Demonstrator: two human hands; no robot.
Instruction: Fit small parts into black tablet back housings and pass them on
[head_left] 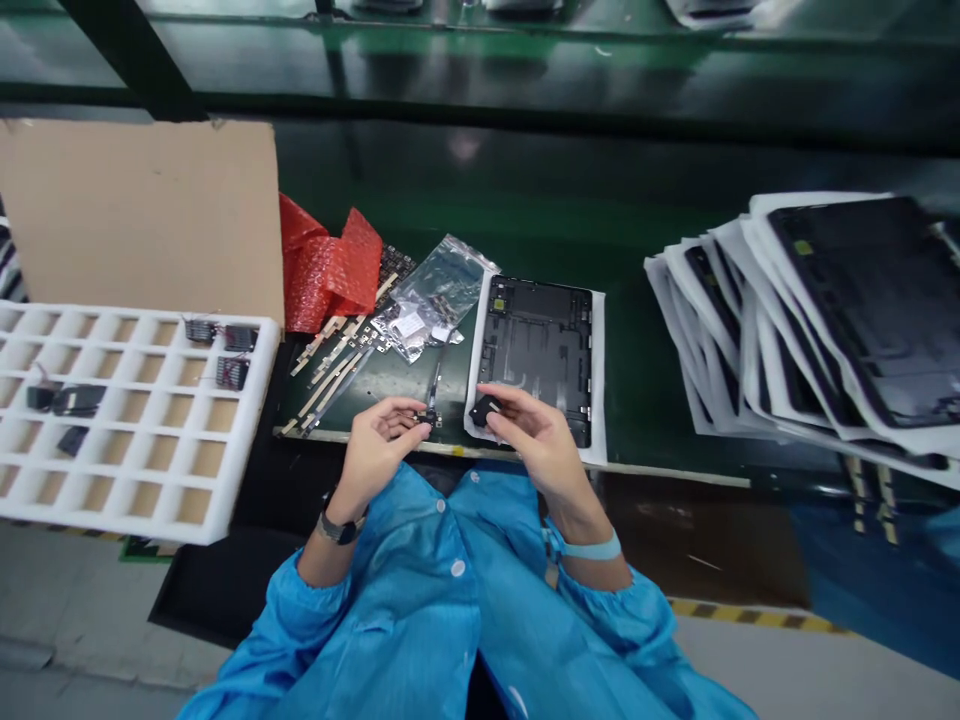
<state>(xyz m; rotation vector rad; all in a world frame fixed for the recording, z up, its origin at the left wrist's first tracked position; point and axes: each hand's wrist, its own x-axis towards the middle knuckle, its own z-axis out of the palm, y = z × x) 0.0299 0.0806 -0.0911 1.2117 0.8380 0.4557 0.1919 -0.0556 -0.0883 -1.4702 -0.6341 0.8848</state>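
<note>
My left hand (386, 440) pinches a small circuit board (429, 418) with a thin dark ribbon rising from it, near the front edge of the green bench. Between the thumb and fingers of my right hand (536, 430) is a small black block-shaped part (484, 408), held over the lower left corner of a black tablet housing (544, 335). The housing lies inner side up on a white foam sheet (598, 400), a yellow square near its top left. My two hands are a short way apart.
Left stands a white foam tray (247, 440) with several black parts, beside a cardboard flap (142, 215). Red bubble wrap (334, 265), long thin circuit strips (330, 390) and a clear bag (435, 300) lie mid-left. A stack of foam-sheeted housings (847, 310) rises at right.
</note>
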